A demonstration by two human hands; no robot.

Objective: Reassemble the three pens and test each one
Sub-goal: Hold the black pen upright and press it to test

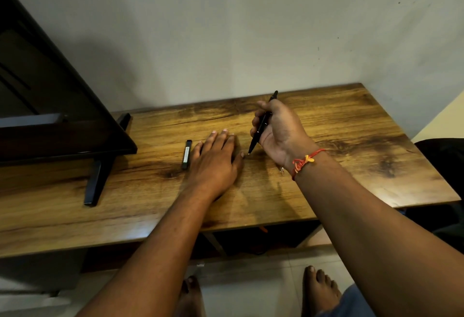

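My right hand grips a black pen held upright and slanted, its tip pointing down just above the wooden table, close to my left thumb. My left hand lies flat, palm down, on the table with fingers spread; whatever is beneath it is hidden. A black pen part with a pale label lies on the wood just left of my left hand. A small metal piece shows on the table by my right wrist.
A black monitor on a stand with a dark foot fills the left of the table. A plain wall stands right behind. A dark chair sits at the right. My bare feet are on the tiled floor below.
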